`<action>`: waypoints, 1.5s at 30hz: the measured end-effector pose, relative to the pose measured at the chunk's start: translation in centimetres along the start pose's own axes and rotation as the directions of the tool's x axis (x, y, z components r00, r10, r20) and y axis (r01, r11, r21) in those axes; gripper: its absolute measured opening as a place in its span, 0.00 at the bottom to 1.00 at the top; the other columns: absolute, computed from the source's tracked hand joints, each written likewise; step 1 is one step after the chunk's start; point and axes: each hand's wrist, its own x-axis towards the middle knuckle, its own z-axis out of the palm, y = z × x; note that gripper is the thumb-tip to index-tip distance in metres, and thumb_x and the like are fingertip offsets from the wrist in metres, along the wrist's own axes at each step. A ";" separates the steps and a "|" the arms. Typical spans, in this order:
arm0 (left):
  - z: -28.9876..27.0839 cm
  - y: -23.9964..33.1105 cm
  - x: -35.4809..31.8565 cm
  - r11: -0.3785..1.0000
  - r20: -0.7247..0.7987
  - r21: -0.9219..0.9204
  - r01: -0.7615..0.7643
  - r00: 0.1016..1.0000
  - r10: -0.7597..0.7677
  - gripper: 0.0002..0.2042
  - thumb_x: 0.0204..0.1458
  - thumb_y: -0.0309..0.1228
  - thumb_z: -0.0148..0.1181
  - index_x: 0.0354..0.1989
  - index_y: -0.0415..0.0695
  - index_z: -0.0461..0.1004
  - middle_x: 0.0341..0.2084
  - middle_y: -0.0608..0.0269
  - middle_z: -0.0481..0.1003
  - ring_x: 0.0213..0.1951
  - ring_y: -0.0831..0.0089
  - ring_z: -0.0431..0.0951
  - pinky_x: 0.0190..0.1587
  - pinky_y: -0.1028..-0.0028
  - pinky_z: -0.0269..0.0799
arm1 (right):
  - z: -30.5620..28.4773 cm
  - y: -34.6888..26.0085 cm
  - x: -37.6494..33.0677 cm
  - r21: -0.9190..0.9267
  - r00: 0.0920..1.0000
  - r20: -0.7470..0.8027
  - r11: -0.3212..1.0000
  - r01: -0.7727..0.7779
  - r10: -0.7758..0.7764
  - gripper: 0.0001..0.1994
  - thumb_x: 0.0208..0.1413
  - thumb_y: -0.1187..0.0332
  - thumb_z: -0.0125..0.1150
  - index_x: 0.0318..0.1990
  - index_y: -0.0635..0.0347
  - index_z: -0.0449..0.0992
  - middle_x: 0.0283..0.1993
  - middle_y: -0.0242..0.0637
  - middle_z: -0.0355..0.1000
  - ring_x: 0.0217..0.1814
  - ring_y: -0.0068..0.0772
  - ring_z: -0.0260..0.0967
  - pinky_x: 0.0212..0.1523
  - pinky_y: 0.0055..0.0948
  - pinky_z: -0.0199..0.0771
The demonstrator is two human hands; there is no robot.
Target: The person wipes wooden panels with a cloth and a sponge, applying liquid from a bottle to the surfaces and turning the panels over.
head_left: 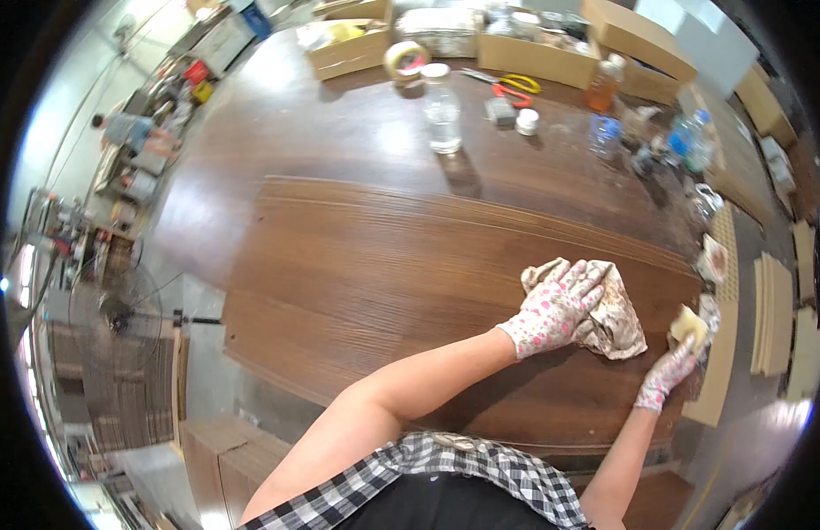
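A stained white rag (618, 320) lies crumpled on a brown wood-grain panel (366, 256). My left hand (553, 311), in a white glove with pink dots, rests flat on the rag with its fingers stretched out. Past the panel's right end, my right hand (668, 375) wears a matching glove. Its fingers are closed on a pale yellow sponge (689, 325). A crumpled whitish, clear piece (710, 316) sits right beside the sponge; I cannot make out what it is.
Beyond the panel stand a clear bottle (442, 110), a tape roll (406, 61), red-handled pliers (512, 95) and a small white bottle (527, 122). Open cardboard boxes (538, 62) line the back. Plastic bottles (688, 137) cluster at right. A fan (118, 311) stands left; another person (132, 132) is far off.
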 end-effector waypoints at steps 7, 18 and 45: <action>-13.1 -13.2 -10.9 0.858 -0.269 0.294 0.422 0.897 -0.350 0.25 0.51 0.40 0.57 0.57 0.44 0.67 0.63 0.54 0.59 0.62 0.50 0.59 0.63 0.53 0.52 | 1.7 -1.7 -1.1 0.099 0.988 -0.038 0.985 -0.143 0.147 0.26 0.61 0.56 0.54 0.60 0.63 0.62 0.56 0.43 0.64 0.54 0.36 0.65 0.50 0.36 0.72; -32.9 -29.5 -26.6 0.586 -0.440 -0.457 0.669 0.402 -0.803 0.09 0.55 0.29 0.53 0.39 0.36 0.76 0.30 0.63 0.77 0.32 0.70 0.79 0.34 0.73 0.75 | 27.3 -17.3 -21.7 0.202 0.807 0.580 0.979 -0.005 -0.115 0.24 0.53 0.73 0.61 0.58 0.63 0.64 0.56 0.39 0.65 0.59 0.34 0.62 0.60 0.32 0.63; -25.0 -15.8 -28.5 0.866 0.229 -0.345 0.362 0.927 -0.297 0.17 0.44 0.45 0.56 0.37 0.48 0.75 0.31 0.59 0.74 0.37 0.60 0.74 0.39 0.53 0.66 | 47.8 -28.9 -38.6 0.035 0.348 0.892 0.810 0.586 -0.290 0.29 0.48 0.68 0.66 0.59 0.63 0.66 0.55 0.46 0.70 0.56 0.39 0.69 0.57 0.31 0.67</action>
